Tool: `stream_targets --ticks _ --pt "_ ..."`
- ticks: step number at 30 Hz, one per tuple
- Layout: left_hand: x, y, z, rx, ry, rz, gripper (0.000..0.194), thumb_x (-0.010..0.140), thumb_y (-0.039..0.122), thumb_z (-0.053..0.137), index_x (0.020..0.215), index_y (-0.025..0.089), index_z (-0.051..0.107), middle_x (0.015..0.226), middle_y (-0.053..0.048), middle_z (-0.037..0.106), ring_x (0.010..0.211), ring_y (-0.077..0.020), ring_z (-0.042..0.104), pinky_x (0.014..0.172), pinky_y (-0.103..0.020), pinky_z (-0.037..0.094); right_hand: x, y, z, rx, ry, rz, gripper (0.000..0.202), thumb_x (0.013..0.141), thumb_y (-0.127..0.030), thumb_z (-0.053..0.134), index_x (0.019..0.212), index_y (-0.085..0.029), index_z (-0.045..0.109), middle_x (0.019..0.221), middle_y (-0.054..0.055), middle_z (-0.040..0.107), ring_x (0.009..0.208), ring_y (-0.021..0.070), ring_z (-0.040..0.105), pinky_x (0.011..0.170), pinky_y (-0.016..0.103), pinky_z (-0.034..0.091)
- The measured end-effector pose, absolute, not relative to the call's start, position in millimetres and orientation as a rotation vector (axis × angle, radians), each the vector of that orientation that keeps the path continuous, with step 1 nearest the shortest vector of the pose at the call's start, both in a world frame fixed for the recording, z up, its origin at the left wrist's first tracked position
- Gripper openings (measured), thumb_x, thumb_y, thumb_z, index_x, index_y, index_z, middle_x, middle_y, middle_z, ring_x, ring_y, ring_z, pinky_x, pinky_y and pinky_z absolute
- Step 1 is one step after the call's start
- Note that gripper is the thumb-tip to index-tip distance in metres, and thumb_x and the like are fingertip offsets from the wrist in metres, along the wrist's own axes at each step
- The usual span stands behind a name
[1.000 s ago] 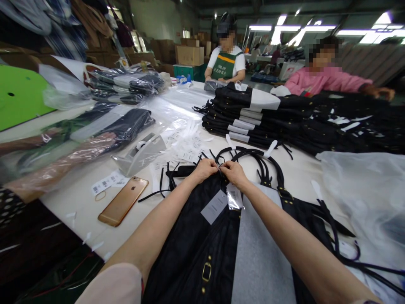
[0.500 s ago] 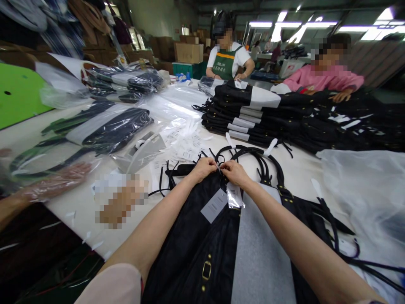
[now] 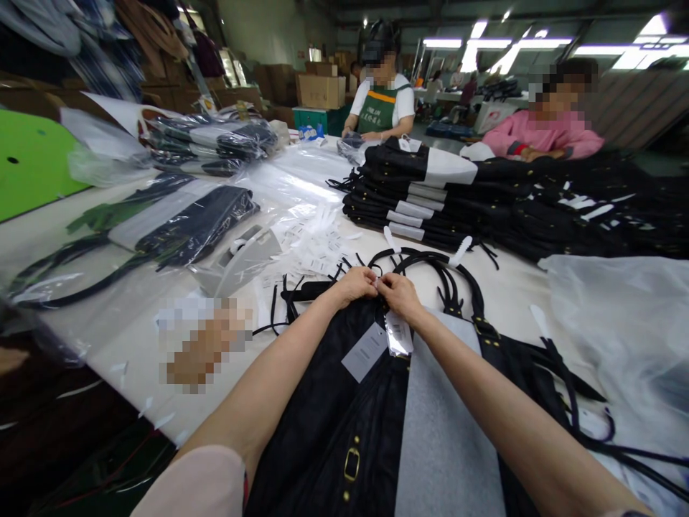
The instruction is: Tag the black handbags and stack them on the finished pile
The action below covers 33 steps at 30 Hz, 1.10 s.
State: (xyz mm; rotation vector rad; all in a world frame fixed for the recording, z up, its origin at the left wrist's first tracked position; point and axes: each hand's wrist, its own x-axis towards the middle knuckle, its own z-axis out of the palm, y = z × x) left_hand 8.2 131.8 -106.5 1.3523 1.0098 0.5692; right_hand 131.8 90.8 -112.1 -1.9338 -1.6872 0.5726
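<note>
A black bag with a gold buckle lies before me, a grey sheet over its right part. At its top edge my left hand is closed, thumb and fingertips pinched together. My right hand pinches from the other side, its fingertips touching the left ones. Between them is what looks like the tag string, small and mostly hidden by the fingers. Just below hang a grey paper tag and a shiny wrapped tag. Black handles with white strips curve up behind my right hand.
Stacked black bags fill the back right. Plastic-wrapped bags lie left, near a grey dispenser and loose white labels. Clear plastic covers the right side. Two co-workers, one in a green apron, stand across the table.
My hands stay at the bag's top, with the left shifted slightly right toward the other. At left, another person's hand has withdrawn from the wrapped bag. The co-workers' arms have moved.
</note>
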Motion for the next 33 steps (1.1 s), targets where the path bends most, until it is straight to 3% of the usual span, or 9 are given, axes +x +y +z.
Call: stream_targets --ticks 4,7,13,19,22,26,30,33 --pt "15 131 -101 1.317 1.079 0.604 0.018 0.053 -0.005 0.052 0.061 0.011 0.054 0.041 0.006 0.049 0.037 -0.0057 0.043 0.042 -0.018 0.031 135 92 -115 -1.861 -1.682 0.606 0.017 0.082 -0.028 0.048 0.080 -0.017 0.061 0.075 0.001 0.061 0.073 0.0127 0.054 0.065 0.022 0.037" --pt "13 133 -102 1.283 1.101 0.653 0.015 0.055 -0.002 0.053 0.063 0.011 0.055 0.045 0.004 0.052 0.037 -0.0051 0.044 0.039 -0.017 0.027 139 83 -111 -1.882 -1.745 0.520 0.015 0.080 -0.026 0.050 0.088 -0.017 0.060 0.088 0.004 0.060 0.083 0.0145 0.054 0.072 0.024 0.038" --pt "4 134 -101 1.206 1.062 0.725 0.011 0.058 0.006 0.055 0.068 0.010 0.056 0.053 -0.001 0.059 0.037 -0.0035 0.042 0.037 -0.016 0.022 141 33 -97 -2.218 -1.865 0.362 0.041 0.077 -0.048 0.052 0.101 -0.015 0.054 0.097 0.012 0.056 0.090 0.0249 0.054 0.073 0.032 0.038" --pt "-2 125 -89 1.011 0.912 0.818 0.017 0.053 0.010 0.059 0.071 0.011 0.057 0.056 -0.001 0.060 0.039 -0.0032 0.041 0.039 -0.017 0.023 134 19 -96 -2.253 -1.854 0.359 0.041 0.071 -0.040 0.060 0.103 -0.016 0.053 0.101 0.012 0.057 0.095 0.0259 0.053 0.075 0.032 0.038" --pt "-8 121 -86 1.006 0.915 0.842 0.019 0.056 0.021 0.065 0.071 0.011 0.057 0.056 -0.002 0.060 0.040 -0.0034 0.041 0.038 -0.017 0.022 133 25 -99 -2.243 -1.776 0.424 0.042 0.067 -0.036 0.063 0.103 -0.017 0.052 0.101 0.010 0.058 0.093 0.0239 0.054 0.072 0.030 0.039" --pt "-16 114 -84 1.064 1.069 0.773 0.027 0.058 0.034 0.069 0.065 0.012 0.055 0.050 0.000 0.056 0.036 -0.0033 0.038 0.036 -0.017 0.018 138 34 -98 -2.264 -1.614 0.566 0.034 0.060 -0.033 0.069 0.088 -0.018 0.058 0.085 0.006 0.061 0.083 0.0214 0.056 0.064 0.027 0.038" --pt "-20 102 -79 1.292 1.213 0.620 0.020 0.056 0.023 0.071 0.058 0.012 0.055 0.041 0.003 0.050 0.033 -0.0038 0.035 0.034 -0.018 0.016 146 40 -88 -1.994 -1.160 1.066 0.015 0.058 -0.012 0.068 0.059 -0.016 0.054 0.058 -0.001 0.053 0.058 0.0114 0.050 0.050 0.021 0.032" --pt "-21 95 -74 1.432 1.265 0.493 0.013 0.057 0.014 0.067 0.053 0.012 0.055 0.035 0.005 0.045 0.031 -0.0044 0.035 0.034 -0.018 0.018 150 37 -81 -1.831 -0.904 1.331 0.015 0.064 -0.009 0.063 0.057 -0.014 0.051 0.048 -0.002 0.047 0.043 0.0071 0.040 0.039 0.019 0.024"
